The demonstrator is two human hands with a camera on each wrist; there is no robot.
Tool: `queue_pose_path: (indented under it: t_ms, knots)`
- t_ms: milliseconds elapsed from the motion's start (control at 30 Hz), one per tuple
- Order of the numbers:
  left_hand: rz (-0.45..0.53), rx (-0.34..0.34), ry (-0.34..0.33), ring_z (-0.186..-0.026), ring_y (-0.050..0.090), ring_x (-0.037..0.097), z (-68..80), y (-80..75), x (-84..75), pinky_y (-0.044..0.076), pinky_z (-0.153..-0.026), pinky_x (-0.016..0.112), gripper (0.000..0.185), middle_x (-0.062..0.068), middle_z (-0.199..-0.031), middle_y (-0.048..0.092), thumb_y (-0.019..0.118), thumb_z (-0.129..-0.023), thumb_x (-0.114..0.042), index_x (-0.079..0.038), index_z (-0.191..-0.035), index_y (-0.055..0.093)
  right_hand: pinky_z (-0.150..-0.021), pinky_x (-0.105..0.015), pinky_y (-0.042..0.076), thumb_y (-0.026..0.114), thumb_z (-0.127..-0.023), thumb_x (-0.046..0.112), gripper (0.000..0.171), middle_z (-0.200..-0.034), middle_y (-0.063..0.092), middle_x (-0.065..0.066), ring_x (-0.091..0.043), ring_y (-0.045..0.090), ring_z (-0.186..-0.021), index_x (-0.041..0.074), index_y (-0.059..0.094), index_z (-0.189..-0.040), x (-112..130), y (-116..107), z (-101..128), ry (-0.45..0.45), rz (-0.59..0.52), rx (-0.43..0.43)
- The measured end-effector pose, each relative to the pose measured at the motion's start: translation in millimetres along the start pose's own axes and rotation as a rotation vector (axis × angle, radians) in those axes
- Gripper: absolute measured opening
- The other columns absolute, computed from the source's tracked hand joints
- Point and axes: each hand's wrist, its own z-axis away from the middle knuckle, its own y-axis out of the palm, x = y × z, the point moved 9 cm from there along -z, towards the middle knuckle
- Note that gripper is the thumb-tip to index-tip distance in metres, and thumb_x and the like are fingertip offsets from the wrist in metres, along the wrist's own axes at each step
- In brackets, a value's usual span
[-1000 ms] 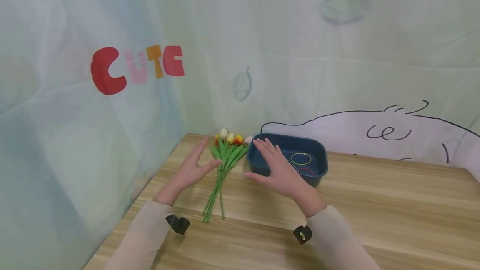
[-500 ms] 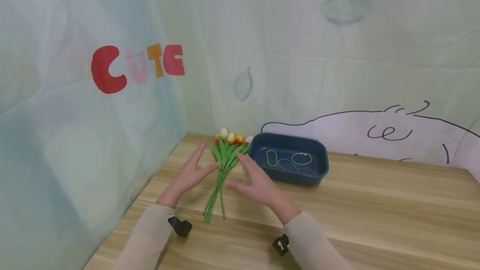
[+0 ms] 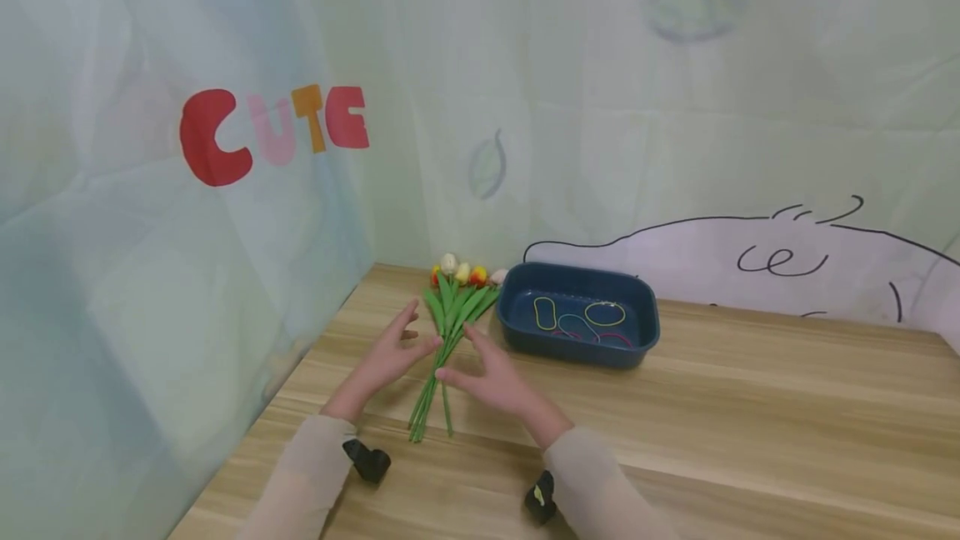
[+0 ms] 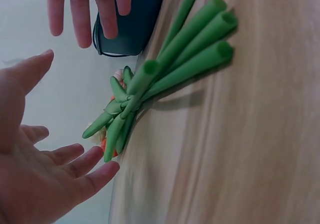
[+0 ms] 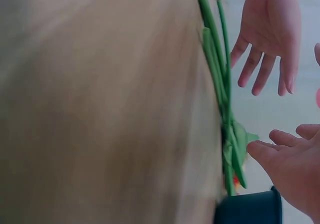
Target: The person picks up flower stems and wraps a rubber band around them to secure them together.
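A bunch of artificial tulips (image 3: pixel 450 319) lies on the wooden table, white, yellow and red-orange heads at the back and crossed green stems towards the front. My left hand (image 3: pixel 384 363) hovers at the left of the stems, fingers spread and relaxed, holding nothing. From the other side my right hand (image 3: pixel 491 377) comes over the stems, its thumb tip overlapping them in the head view. In the left wrist view the stems (image 4: pixel 192 48) show cut ends, with both hands apart from them. The right wrist view shows both palms facing each other beside the flowers (image 5: pixel 225 93).
A dark blue basin (image 3: pixel 577 348) stands right of the flowers, with several coloured rubber bands (image 3: pixel 604 314) in it. A printed cloth (image 3: pixel 450 90) hangs behind and along the left edge of the table (image 3: pixel 750 407).
My right hand has moved left and down from over the basin to beside the stems, uncovering the rubber bands. The left hand has shifted slightly right and nearer the stems.
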Motion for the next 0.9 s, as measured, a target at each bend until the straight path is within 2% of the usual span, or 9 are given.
queue_pose_path:
  t_ms: [200,433,700,800,900]
  knots:
    - [0.030,0.017,-0.026,-0.134,0.036,0.047,-1.9,7.1,4.8,0.044,-0.103,0.058,0.086,0.025,-0.155,0.022,0.064,-0.093,-0.033,-0.012,-0.155,0.008,-0.109,-0.054,0.040,0.066,-0.091,0.039,0.081,-0.151,0.034,-0.020,-0.042,0.041,-0.132,0.005,0.025,-0.151,-6.4,11.0,-5.7,0.018,-0.102,0.015]
    - [0.039,0.014,-0.044,-0.129,0.044,0.045,-1.4,11.5,7.4,0.045,-0.102,0.057,0.089,0.027,-0.152,0.027,0.067,-0.091,-0.031,-0.010,-0.155,0.009,-0.107,-0.053,0.042,0.065,-0.092,0.034,0.079,-0.148,0.035,-0.028,-0.043,0.045,-0.130,0.001,0.023,-0.151,-14.6,20.9,-8.3,0.078,-0.242,0.040]
    - [0.093,0.047,-0.054,-0.126,0.049,0.042,0.6,16.7,8.8,0.049,-0.100,0.053,0.093,0.029,-0.150,0.029,0.070,-0.090,-0.031,-0.010,-0.155,0.007,-0.106,-0.051,0.044,0.067,-0.090,0.037,0.084,-0.142,0.042,-0.029,-0.039,0.046,-0.129,-0.006,0.023,-0.148,-23.9,29.6,-8.8,0.164,-0.344,0.045]
    - [0.110,0.056,-0.059,-0.126,0.048,0.043,1.5,17.2,8.7,0.050,-0.099,0.052,0.093,0.030,-0.149,0.030,0.070,-0.089,-0.030,-0.009,-0.155,0.007,-0.106,-0.050,0.044,0.067,-0.091,0.034,0.085,-0.144,0.040,-0.029,-0.039,0.045,-0.130,-0.008,0.020,-0.149,-25.5,34.5,-9.1,0.186,-0.445,0.063]
    - [0.120,0.067,-0.051,-0.126,0.049,0.043,1.6,18.2,8.4,0.051,-0.098,0.051,0.093,0.031,-0.148,0.032,0.070,-0.090,-0.028,-0.008,-0.155,0.007,-0.105,-0.048,0.046,0.066,-0.091,0.024,0.081,-0.144,0.038,-0.031,-0.039,0.046,-0.129,-0.010,0.019,-0.148,-24.9,38.3,-10.0,0.183,-0.545,0.073]
